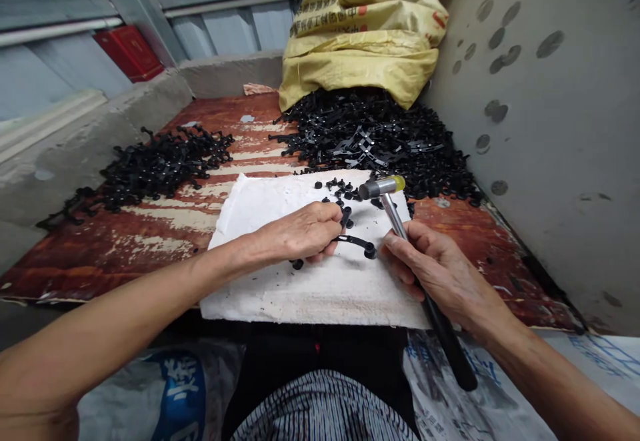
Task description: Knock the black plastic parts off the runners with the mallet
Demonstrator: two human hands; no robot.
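left hand pinching the end of a curved black plastic link | right hand gripping a small hammer, head hovering just past it | hands apart, link lying left-right between them on white padded cloth, nearer the right hand's knuckles

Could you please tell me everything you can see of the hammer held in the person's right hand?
The silver-shafted, double-faced mallet has a short cylindrical head, with a dark grey face at one end and a translucent yellow face at the other. A slim, shiny metal shaft runs down into a long black rubber-like grip. The right hand wraps around it, with the grip's end projecting below. It slants upward, its head over a white padded sheet; any contact there is unclear.
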